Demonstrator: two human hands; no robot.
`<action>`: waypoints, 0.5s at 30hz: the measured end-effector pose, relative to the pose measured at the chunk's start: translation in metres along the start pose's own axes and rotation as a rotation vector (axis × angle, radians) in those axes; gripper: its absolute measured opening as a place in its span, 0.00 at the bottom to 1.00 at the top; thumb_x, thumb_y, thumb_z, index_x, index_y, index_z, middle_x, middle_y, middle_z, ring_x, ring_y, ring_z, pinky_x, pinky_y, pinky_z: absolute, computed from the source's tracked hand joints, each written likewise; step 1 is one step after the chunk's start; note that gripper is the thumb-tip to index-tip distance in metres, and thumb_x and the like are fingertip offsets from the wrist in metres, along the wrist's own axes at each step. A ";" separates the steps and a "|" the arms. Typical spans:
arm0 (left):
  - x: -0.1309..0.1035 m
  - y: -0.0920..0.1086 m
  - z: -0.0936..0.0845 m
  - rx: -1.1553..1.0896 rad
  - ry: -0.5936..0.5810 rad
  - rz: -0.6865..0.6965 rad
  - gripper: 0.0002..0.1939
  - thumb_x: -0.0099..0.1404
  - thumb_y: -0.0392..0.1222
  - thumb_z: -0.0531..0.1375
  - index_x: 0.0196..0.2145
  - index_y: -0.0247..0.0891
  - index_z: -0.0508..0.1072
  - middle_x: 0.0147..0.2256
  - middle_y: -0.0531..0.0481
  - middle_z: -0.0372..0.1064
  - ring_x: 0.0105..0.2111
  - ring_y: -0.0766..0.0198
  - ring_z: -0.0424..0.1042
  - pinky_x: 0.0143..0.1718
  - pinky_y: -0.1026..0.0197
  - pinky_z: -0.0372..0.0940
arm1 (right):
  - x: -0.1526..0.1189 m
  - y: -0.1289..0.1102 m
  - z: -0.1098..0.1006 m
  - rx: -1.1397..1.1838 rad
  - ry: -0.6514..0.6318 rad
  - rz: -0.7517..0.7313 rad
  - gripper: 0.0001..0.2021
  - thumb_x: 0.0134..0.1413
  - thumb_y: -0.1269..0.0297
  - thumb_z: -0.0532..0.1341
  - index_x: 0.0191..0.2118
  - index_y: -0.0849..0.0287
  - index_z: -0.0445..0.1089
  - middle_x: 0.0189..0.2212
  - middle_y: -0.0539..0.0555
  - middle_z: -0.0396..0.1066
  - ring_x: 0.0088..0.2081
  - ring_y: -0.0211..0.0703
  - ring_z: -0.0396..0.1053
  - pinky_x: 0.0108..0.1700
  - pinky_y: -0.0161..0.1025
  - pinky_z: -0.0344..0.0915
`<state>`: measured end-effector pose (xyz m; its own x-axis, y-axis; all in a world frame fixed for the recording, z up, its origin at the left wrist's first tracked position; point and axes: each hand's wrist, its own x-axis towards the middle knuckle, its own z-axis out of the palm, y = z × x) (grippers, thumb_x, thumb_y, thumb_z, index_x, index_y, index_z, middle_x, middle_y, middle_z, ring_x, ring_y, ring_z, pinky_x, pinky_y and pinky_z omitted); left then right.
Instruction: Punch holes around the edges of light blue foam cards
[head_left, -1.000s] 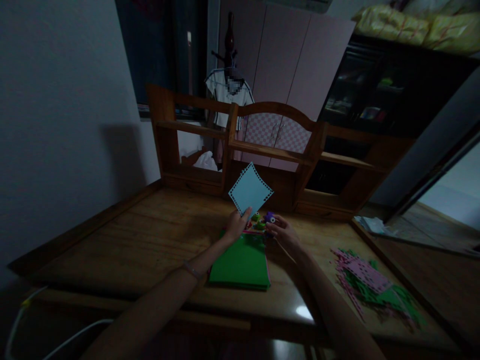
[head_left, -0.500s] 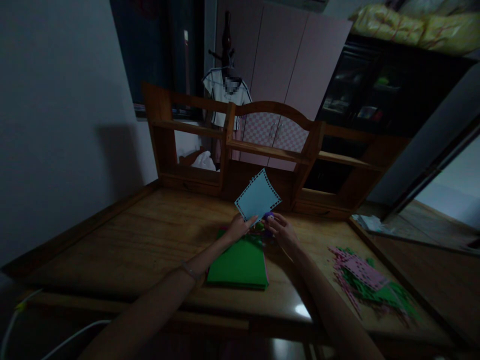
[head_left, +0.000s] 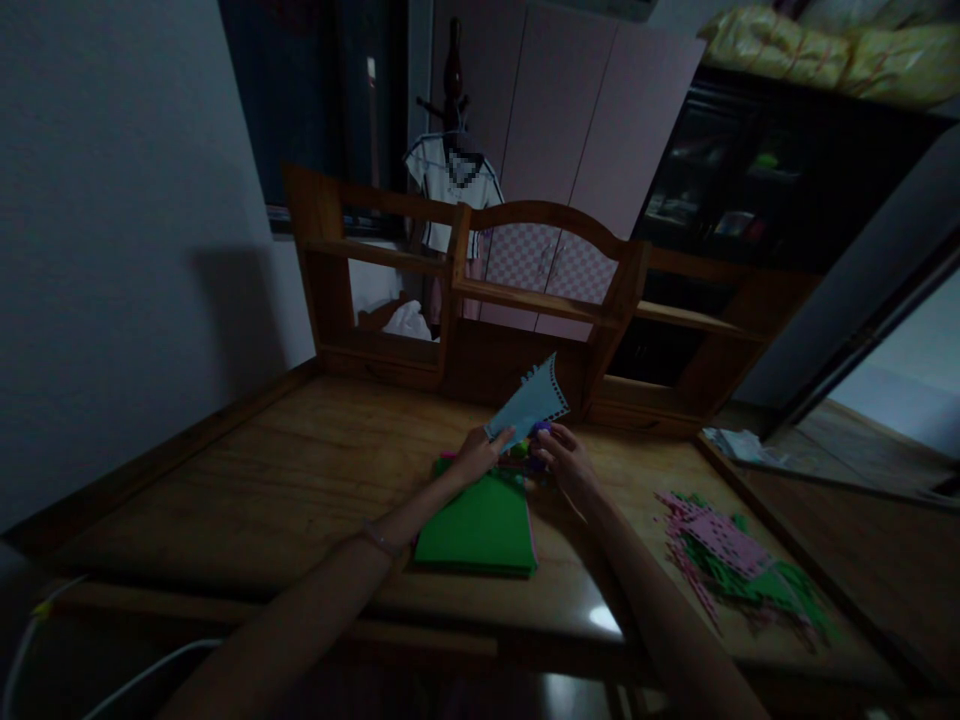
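Observation:
A light blue sheet [head_left: 531,405] with small punched holes along its edges is tilted above the desk. My left hand [head_left: 480,452] pinches its lower left corner. At the sheet's lower right, my right hand [head_left: 562,455] is closed on a small purple tool [head_left: 540,432], which touches or nearly touches the sheet's edge. Below the hands lies a stack of green sheets [head_left: 476,525] with a pink edge showing. Something small and light green [head_left: 519,450] sits between the hands, partly hidden.
A pile of pink and green cut paper [head_left: 739,560] lies on the desk's right side. Behind my hands stands a wooden shelf unit [head_left: 540,300]. A raised wooden rim [head_left: 787,540] runs along the desk's right edge. White cables [head_left: 150,670] hang at the lower left.
The blue sheet has turned and tilted, its top corner moving right, and now looks narrower. Both hands keep their holds with only slight movement.

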<state>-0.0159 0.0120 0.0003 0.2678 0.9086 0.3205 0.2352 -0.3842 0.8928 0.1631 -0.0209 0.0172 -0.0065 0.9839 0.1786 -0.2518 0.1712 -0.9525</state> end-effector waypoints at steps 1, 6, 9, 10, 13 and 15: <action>0.000 0.001 -0.001 0.007 -0.013 0.011 0.23 0.64 0.55 0.49 0.34 0.32 0.73 0.21 0.51 0.66 0.21 0.67 0.63 0.23 0.67 0.58 | 0.000 0.001 0.000 -0.013 0.008 0.002 0.15 0.43 0.58 0.67 0.38 0.54 0.70 0.37 0.52 0.72 0.34 0.40 0.70 0.38 0.38 0.67; 0.000 0.001 -0.005 0.033 -0.062 0.168 0.16 0.63 0.44 0.52 0.40 0.31 0.72 0.27 0.50 0.70 0.29 0.63 0.67 0.30 0.66 0.60 | 0.002 0.004 -0.002 -0.112 0.009 -0.004 0.16 0.42 0.55 0.67 0.37 0.55 0.70 0.34 0.51 0.72 0.29 0.38 0.68 0.30 0.34 0.63; 0.002 -0.004 -0.006 0.079 -0.073 0.242 0.13 0.59 0.38 0.54 0.41 0.31 0.72 0.32 0.48 0.71 0.32 0.62 0.69 0.33 0.65 0.61 | 0.003 0.004 -0.003 -0.179 0.026 -0.011 0.17 0.41 0.53 0.66 0.37 0.56 0.71 0.34 0.51 0.72 0.29 0.38 0.67 0.29 0.34 0.61; 0.003 -0.005 -0.006 0.084 -0.071 0.260 0.14 0.58 0.37 0.54 0.41 0.31 0.72 0.33 0.48 0.72 0.32 0.62 0.69 0.34 0.64 0.61 | 0.003 0.004 -0.003 -0.195 0.035 -0.009 0.17 0.41 0.52 0.66 0.37 0.55 0.71 0.34 0.51 0.72 0.29 0.38 0.67 0.29 0.34 0.61; 0.005 -0.009 -0.006 0.085 -0.078 0.298 0.14 0.57 0.35 0.54 0.41 0.32 0.72 0.36 0.47 0.72 0.34 0.61 0.69 0.36 0.64 0.62 | 0.002 0.002 -0.003 -0.233 0.028 -0.004 0.17 0.41 0.51 0.66 0.37 0.54 0.71 0.33 0.50 0.73 0.29 0.39 0.67 0.30 0.35 0.61; 0.005 -0.010 -0.005 0.097 -0.084 0.297 0.15 0.57 0.35 0.54 0.42 0.32 0.72 0.35 0.47 0.72 0.34 0.61 0.69 0.37 0.64 0.62 | 0.001 0.001 -0.002 -0.252 0.014 -0.017 0.16 0.42 0.51 0.65 0.36 0.55 0.71 0.33 0.50 0.73 0.29 0.39 0.67 0.30 0.35 0.61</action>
<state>-0.0216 0.0216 -0.0051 0.4131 0.7391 0.5320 0.2220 -0.6483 0.7283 0.1651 -0.0200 0.0155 0.0093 0.9811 0.1934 -0.0025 0.1934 -0.9811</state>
